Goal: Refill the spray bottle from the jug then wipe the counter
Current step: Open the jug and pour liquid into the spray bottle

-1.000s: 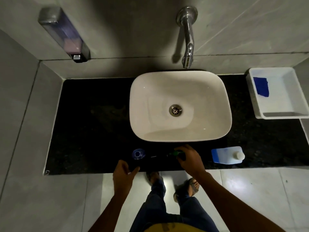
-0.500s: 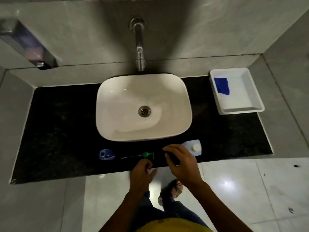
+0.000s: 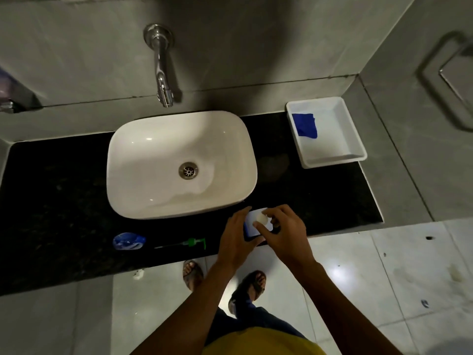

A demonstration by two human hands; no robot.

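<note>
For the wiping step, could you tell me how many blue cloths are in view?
1. The blue cloth lies in the white tray at the counter's back right corner. No other cloth shows; one could be hidden elsewhere.

white jug [image 3: 253, 222] stands near the black counter [image 3: 64, 201] edge, the uncapped, seemingly blue spray bottle [image 3: 128, 241] well left.

Tabletop [image 3: 64, 201]: black speckled stone, polished, low sheen.
Basin [image 3: 153, 149]: white ceramic, smooth and glossy, with a bright metal drain [image 3: 188, 170].
Tap [image 3: 161, 70]: chromed metal, shiny.
Tray [image 3: 355, 139]: white plastic, smooth, matt; holds a blue cloth [image 3: 305, 125].
Jug [image 3: 252, 225]: translucent white plastic with a pale cap [image 3: 260, 218].
Pump head [image 3: 194, 242]: green plastic.
Walls [image 3: 256, 47]: grey tile, matt.
Floor [image 3: 384, 278]: pale tile, glossy, reflecting light.
</note>
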